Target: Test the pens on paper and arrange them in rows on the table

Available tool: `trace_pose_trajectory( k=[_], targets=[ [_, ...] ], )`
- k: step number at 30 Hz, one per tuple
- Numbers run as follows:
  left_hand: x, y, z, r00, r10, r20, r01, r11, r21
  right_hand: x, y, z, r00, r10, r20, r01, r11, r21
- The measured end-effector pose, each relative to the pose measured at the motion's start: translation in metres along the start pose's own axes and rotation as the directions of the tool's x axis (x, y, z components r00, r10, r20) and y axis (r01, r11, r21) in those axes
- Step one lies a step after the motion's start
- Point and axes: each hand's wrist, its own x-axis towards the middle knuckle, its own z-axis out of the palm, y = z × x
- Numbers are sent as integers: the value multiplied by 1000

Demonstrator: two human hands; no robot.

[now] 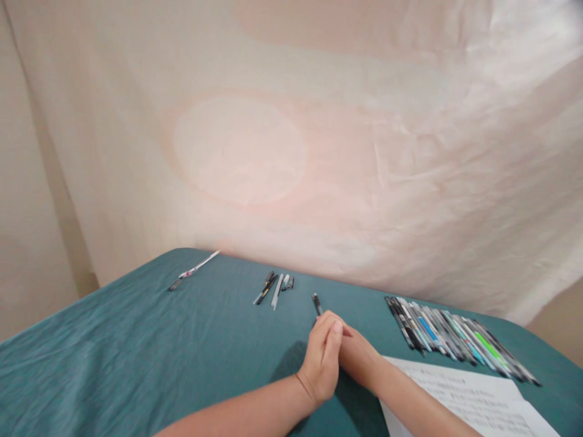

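Observation:
My left hand (321, 358) and my right hand (357, 357) meet over the teal cloth of the table (136, 358), fingers wrapped together. A dark pen (317, 303) sticks out past the fingertips; both hands seem to hold its near end, which is hidden. A small group of pens and pen parts (274, 287) lies a little beyond, to the left.
A row of several pens (455, 337), some blue and green, lies at the right. A printed white sheet (473, 403) is under my right forearm. A white pen with a pink mark (194, 270) rests at the far left edge. A pale cloth backdrop (291, 133) hangs behind.

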Motion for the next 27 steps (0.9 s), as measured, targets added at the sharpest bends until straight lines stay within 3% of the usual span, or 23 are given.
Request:
trace_pose_trajectory(
  k=[3, 4, 8, 11, 14, 17, 22, 27],
  targets=[
    [4, -11, 2, 993, -69, -97, 64, 997, -51, -8, -4, -6, 980, -20, 198, 81, 948, -306],
    [6, -15, 3, 986, -99, -137, 90, 994, -67, -10, -7, -10, 977, -6, 215, 83, 934, -347],
    [13, -32, 2, 920, -227, -321, 188, 971, -149, -12, -19, -28, 979, 58, 196, 16, 935, -356],
    [15, -40, 1, 870, -288, -401, 232, 955, -183, -4, -20, -34, 984, 144, 109, -99, 935, -341],
    [15, -43, -1, 852, -316, -417, 266, 948, -174, 9, -11, -28, 956, 294, -18, -285, 906, -313],
    [14, -44, -2, 848, -328, -416, 282, 944, -170, 21, 2, -17, 907, 419, -46, -415, 868, -270],
    [14, -48, -2, 850, -338, -404, 283, 940, -189, 30, 18, -6, 877, 481, -14, -468, 846, -254],
    [15, -48, -1, 864, -341, -371, 281, 937, -207, 30, 12, -13, 831, 550, 83, -506, 809, -299]
  ],
)
